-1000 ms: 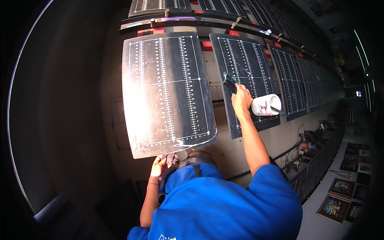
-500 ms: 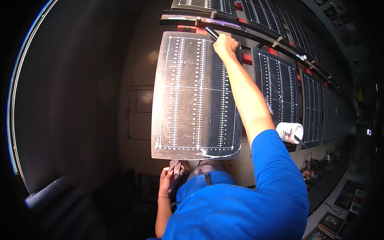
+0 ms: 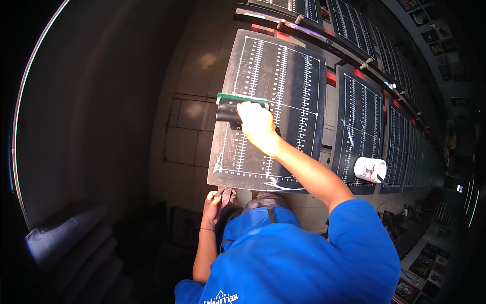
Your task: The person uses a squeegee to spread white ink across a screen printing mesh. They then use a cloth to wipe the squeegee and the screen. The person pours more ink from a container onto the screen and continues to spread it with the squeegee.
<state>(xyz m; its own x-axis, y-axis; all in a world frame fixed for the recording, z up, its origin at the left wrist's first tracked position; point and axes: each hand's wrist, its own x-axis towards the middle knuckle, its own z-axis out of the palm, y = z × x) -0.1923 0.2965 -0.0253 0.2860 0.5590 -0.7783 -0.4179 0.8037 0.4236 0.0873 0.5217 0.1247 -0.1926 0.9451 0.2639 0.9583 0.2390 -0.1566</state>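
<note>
My right hand (image 3: 257, 125) is closed around a squeegee (image 3: 229, 110) with a black handle and a green blade edge. The squeegee lies across the left side of a dark printing board (image 3: 296, 81), around the middle of its length. White ruler lines and a cross line mark that board, with white smears along its near edge. Down by my leg, just below the board's near edge, my left hand (image 3: 210, 206) is closed on a crumpled brownish cloth (image 3: 227, 196). Part of that cloth is hidden by the fingers.
Right of my board stands a similar marked board (image 3: 362, 116). A white pot (image 3: 367, 169) with stained sides and a dark handle sticking out sits at that board's near end. A dark rail (image 3: 324, 38) with pegs runs along the far side, with more boards beyond.
My right hand has brought the squeegee from the board's far right corner to its left middle, turning it crosswise. The view has shifted; my left hand still grips the cloth.
</note>
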